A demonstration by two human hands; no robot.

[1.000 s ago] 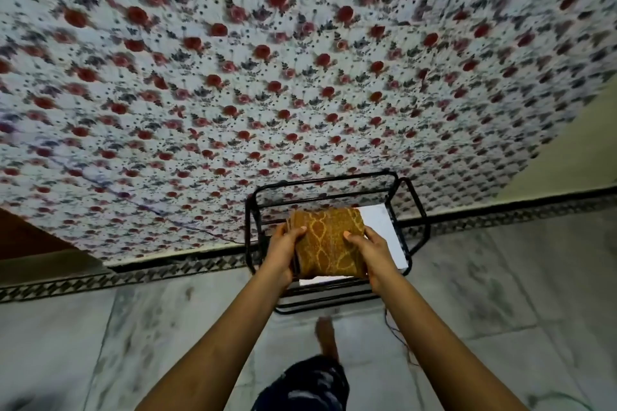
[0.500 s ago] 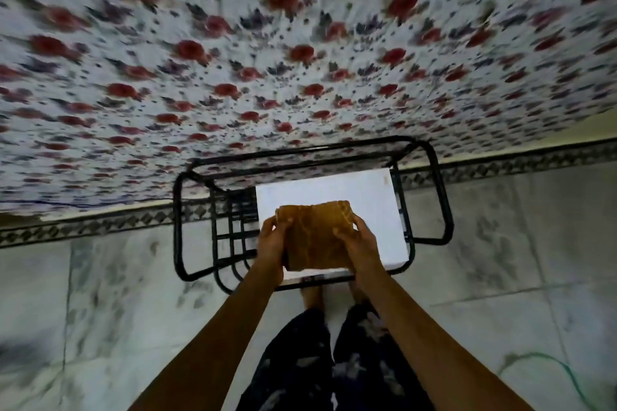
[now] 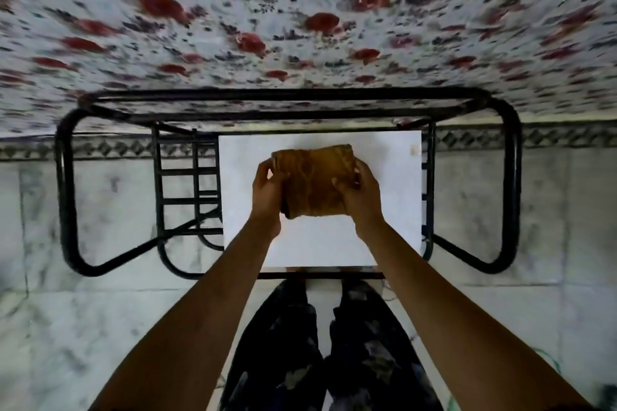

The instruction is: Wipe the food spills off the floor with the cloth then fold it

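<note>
While both arms are reaching forward from 6 o'clock, the person is holding the folded cloth (image 3: 315, 182) between two hands above a white board (image 3: 320, 243) that is lying on a black metal stand (image 3: 66, 197). Left hand (image 3: 267, 192) is gripping the cloth's 9 o'clock edge, fingers curling round it, thumb showing near the top corner. Right hand (image 3: 359, 193) is gripping the 3 o'clock edge, thumb lying across the front face, fingers wrapping behind and out of sight. Cloth is brown-gold with a faint pattern, folded into a thick, roughly square bundle; whether it is touching the board or hanging just over it cannot be told. Stand is sitting on a pale marbled floor (image 3: 100, 327), with a patterned border strip (image 3: 551, 138) running across at 3 and 9 o'clock. Floral fabric (image 3: 300, 27), white with red flowers, is filling the view toward 12 o'clock, blurred. Dark patterned trousers (image 3: 283, 360) are showing at 6 o'clock between the forearms.
</note>
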